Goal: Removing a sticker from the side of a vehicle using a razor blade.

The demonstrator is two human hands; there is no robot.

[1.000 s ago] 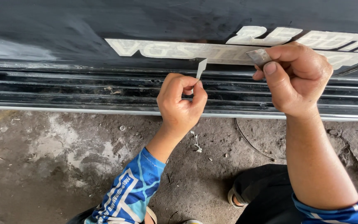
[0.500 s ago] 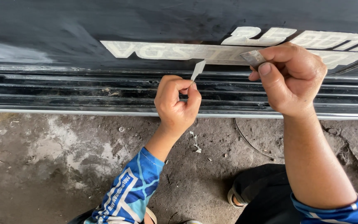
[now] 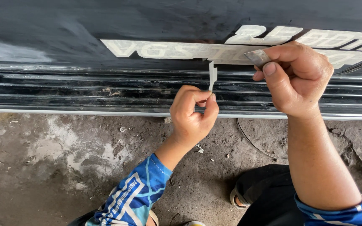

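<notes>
Decal strip (image 3: 212,75): narrow, pale, hanging from cream lettering decal (image 3: 181,50) on black vehicle panel (image 3: 105,25); pinched by left hand (image 3: 191,115). Right hand (image 3: 296,77) grips small metal blade (image 3: 257,57) against decal. Stained concrete floor (image 3: 55,167) below.

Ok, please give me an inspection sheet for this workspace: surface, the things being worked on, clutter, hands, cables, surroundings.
Surface: glossy black vehicle body panel above a ribbed black sill.
Work things: pale lettered sticker on the panel; a narrow pale sticker strip hangs peeled from its lower edge; small flat grey metal blade.
Clutter: small scraps on the ground.
Hands: left hand pinches the strip's lower end; right hand holds the blade against the sticker.
Cables: a thin curved wire lies on the ground.
Surroundings: stained, dusty concrete ground; a sandalled foot below.
</notes>
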